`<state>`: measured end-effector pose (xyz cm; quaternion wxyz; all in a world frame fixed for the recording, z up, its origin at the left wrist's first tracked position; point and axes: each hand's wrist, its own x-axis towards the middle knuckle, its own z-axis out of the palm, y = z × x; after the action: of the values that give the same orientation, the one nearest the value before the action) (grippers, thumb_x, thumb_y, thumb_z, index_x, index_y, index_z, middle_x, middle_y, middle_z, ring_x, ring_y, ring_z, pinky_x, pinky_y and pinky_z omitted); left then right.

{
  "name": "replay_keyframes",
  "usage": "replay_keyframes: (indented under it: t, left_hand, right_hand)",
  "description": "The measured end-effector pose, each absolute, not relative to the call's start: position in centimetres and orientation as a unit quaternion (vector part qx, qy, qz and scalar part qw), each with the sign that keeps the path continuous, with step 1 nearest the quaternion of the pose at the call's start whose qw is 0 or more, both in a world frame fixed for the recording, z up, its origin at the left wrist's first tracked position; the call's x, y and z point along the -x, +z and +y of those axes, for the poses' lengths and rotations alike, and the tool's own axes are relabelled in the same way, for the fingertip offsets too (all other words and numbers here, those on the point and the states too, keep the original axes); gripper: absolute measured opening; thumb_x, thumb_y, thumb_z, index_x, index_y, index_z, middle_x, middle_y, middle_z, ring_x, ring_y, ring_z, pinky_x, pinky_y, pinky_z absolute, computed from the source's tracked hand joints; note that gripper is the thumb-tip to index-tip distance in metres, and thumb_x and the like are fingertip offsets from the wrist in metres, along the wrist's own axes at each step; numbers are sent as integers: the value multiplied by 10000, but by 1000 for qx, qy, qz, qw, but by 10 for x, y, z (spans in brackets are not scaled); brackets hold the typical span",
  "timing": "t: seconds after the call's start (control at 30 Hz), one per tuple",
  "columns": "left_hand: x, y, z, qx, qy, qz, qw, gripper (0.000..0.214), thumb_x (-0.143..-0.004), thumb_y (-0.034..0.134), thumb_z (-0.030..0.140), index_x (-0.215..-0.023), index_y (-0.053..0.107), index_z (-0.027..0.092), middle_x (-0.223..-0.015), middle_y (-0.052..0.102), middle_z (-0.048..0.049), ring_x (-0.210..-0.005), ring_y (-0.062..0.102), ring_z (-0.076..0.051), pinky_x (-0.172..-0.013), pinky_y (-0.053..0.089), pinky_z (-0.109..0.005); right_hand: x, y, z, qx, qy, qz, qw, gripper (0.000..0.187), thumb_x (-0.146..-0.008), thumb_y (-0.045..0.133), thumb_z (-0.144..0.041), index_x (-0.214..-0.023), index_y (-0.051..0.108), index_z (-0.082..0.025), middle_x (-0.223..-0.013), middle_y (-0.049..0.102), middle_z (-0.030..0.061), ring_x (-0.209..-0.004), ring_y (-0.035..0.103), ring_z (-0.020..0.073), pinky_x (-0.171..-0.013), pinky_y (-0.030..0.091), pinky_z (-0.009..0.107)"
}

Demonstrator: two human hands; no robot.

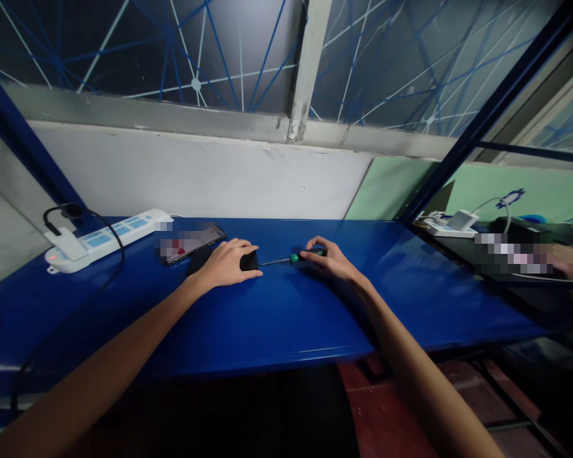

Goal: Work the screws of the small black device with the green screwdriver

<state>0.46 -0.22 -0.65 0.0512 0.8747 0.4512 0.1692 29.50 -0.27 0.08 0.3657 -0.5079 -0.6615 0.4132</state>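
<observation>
My left hand (226, 262) lies over a small black object (249, 260) on the blue table (277, 318), fingers curled around it. My right hand (332, 257) pinches the green and black handle of a small screwdriver (293, 257). The screwdriver's thin metal shaft points left toward the black object and its tip nearly touches it. A dark phone (191, 243) lies flat just behind my left hand.
A white power strip (105, 238) with a plugged adapter and a black cable (114, 254) sits at the far left of the table. A white wall and a window stand behind. To the right, a neighbouring desk (530, 254) holds devices, and another person's hand (570, 261) shows there.
</observation>
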Motion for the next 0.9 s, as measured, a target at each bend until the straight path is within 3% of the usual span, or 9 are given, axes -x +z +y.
replay_keyframes:
  t: [0.07,0.2,0.27,0.43,0.67,0.8,0.9]
  left_hand:
    - [-5,-7,-2,-874,165,455,47,724,-819,568,672,-1350,562,179,-1328,580,-151,-1184,532,-351,-944,449,-482]
    - [-5,-8,-2,-875,166,453,36,714,-824,562,676,-1352,559,196,-1328,582,-140,-1171,541,-336,-933,453,-465]
    - [-4,-9,-1,-876,167,452,33,695,-825,563,674,-1345,565,214,-1325,587,-133,-1166,545,-331,-928,456,-461]
    - [-4,-10,0,-875,168,452,35,699,-826,573,663,-1352,561,202,-1330,581,-140,-1181,538,-336,-929,459,-462]
    - [-4,-10,-1,-875,165,454,36,718,-826,557,676,-1354,555,189,-1331,576,-141,-1175,534,-339,-923,465,-480]
    - [-5,-9,-1,-874,158,458,34,710,-830,558,665,-1349,559,181,-1333,573,-146,-1178,530,-339,-915,473,-474]
    - [-5,-9,-2,-873,154,461,33,708,-828,562,659,-1352,557,183,-1329,575,-146,-1177,531,-341,-904,479,-466]
  right_hand:
    - [-295,1,-3,521,405,-665,350,434,-744,690,-604,-825,523,-211,-454,420,-80,-388,331,96,-433,229,248]
    - [-292,-1,-4,562,218,-717,351,533,-839,523,-664,-598,483,-190,-495,429,-21,-497,395,122,-501,251,271]
    - [-290,-1,-4,549,188,-730,362,512,-855,514,-640,-624,502,-184,-541,446,-17,-537,396,124,-522,261,270]
    - [-290,0,-4,500,307,-700,407,401,-779,657,-579,-824,512,-208,-566,462,-56,-492,374,103,-501,285,243]
    - [-288,-2,-5,542,233,-720,365,541,-866,449,-672,-598,406,-204,-500,371,-37,-492,351,105,-482,248,255]
    - [-290,2,-7,521,356,-691,351,392,-796,614,-587,-837,501,-213,-440,406,-75,-380,355,102,-419,238,244]
    - [-290,4,-9,513,409,-668,351,377,-769,662,-545,-841,486,-220,-392,439,-70,-327,387,115,-387,244,242]
